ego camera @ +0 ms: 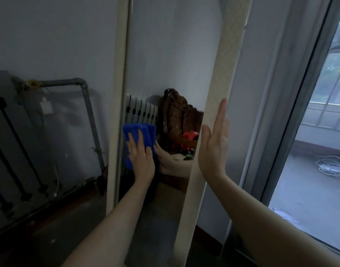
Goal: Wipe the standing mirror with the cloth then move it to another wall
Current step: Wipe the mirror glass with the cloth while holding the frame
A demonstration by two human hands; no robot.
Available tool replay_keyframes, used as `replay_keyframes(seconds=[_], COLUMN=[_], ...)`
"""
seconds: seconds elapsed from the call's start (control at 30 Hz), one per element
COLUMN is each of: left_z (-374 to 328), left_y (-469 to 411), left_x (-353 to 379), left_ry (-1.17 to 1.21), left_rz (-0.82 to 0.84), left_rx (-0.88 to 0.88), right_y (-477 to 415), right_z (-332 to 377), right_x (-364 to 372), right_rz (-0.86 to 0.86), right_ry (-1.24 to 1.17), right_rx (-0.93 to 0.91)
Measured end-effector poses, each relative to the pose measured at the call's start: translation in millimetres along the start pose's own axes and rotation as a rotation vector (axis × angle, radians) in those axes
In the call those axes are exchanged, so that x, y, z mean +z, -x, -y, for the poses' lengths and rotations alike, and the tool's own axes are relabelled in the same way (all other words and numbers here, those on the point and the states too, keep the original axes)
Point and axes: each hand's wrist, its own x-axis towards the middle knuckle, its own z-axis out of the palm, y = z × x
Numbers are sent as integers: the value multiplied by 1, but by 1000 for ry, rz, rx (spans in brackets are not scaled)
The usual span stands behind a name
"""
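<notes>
blue cloth [139,135] flat on mirror [165,74]

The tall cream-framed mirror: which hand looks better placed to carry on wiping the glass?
The left hand. It lies flat on the folded blue cloth, pressing it against the glass of the tall cream-framed standing mirror. The right hand is open against the frame's right edge, apparently steadying it, with no cloth.

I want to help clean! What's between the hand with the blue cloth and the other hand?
In the head view, only bare mirror glass lies between the left hand pressing the blue cloth and the right hand on the mirror's right frame.
</notes>
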Motion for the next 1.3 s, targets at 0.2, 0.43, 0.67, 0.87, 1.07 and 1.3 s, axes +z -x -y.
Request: replay_keyframes(seconds=[0.2, 0.43, 0.67, 0.87, 1.07, 1.3], left_z=[-34, -70, -60, -1, 53, 64], left_y=[79, 85, 24, -12, -22, 0], left_x=[15, 29, 9, -1, -10, -10], left_ry=[-19, -70, 52, 26, 5, 30], left_rz=[119, 121, 71, 4, -28, 10], left_rx=[147, 282, 327, 214, 81, -66], right_y=[8, 42, 46, 46, 45, 45], right_z=[0, -9, -14, -28, -32, -35], right_x=[-3, -4, 3, 4, 3, 5], right_rz=[29, 53, 39, 53, 56, 55], right_ry=[-58, -47, 111, 133, 111, 106], right_rx=[14, 96, 11, -40, -60, -74])
